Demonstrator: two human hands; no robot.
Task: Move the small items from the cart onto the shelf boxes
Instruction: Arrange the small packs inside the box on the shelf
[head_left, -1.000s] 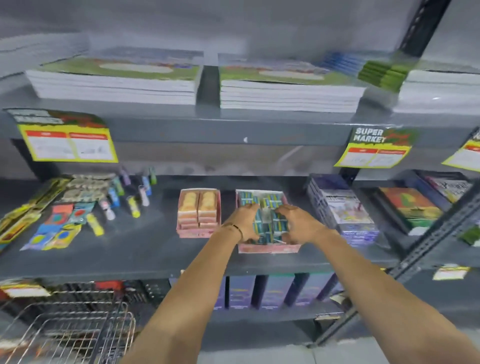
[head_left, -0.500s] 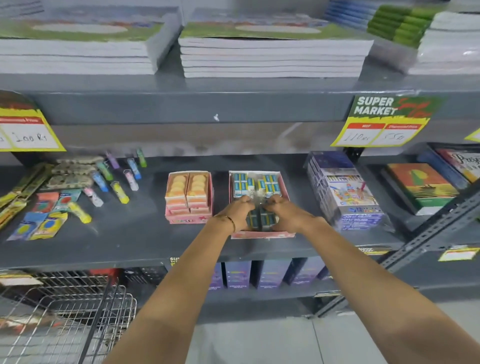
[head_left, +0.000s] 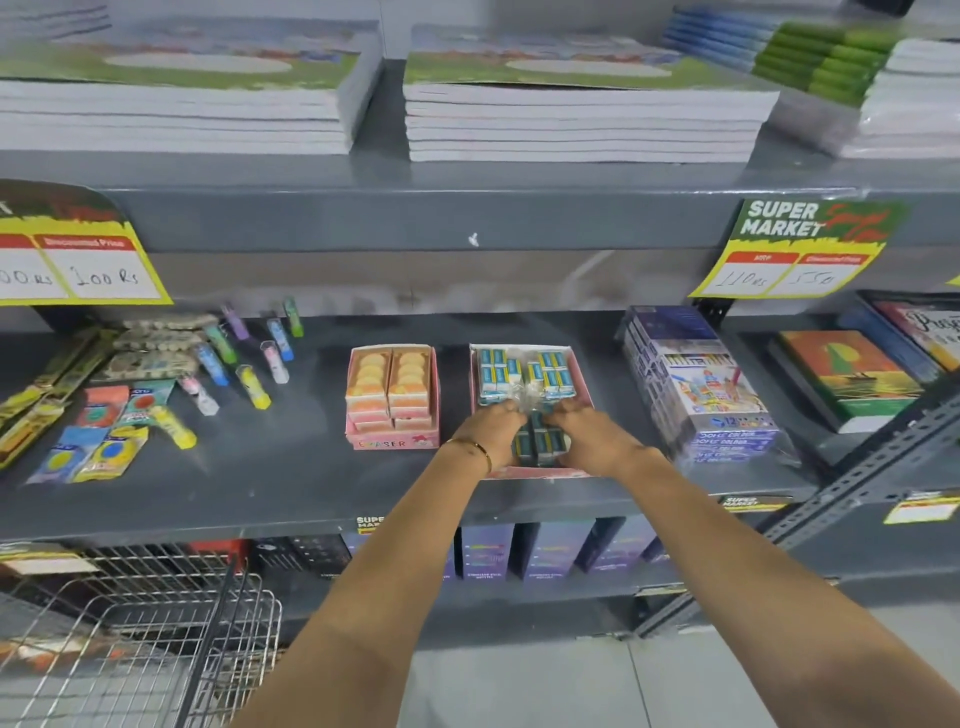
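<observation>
A pink open box stands on the middle grey shelf, holding several small blue-and-white eraser packs. Both my hands reach into its front half. My left hand and my right hand each grip one side of a clear plastic-wrapped bundle of eraser packs, with crinkled wrap bunched between my fingers. A second pink box marked ERASER, filled with orange-topped erasers, sits just left of it. The wire cart is at the lower left, below the shelf.
Glue sticks and blister packs are scattered on the shelf's left. A wrapped stack of colour-pencil boxes sits right of the pink box, books beyond. Notebook stacks fill the upper shelf. A slanted metal brace crosses at right.
The view has closed in on the shelf. My hands have drawn together over the front of the box, closing on the wrapped bundle.
</observation>
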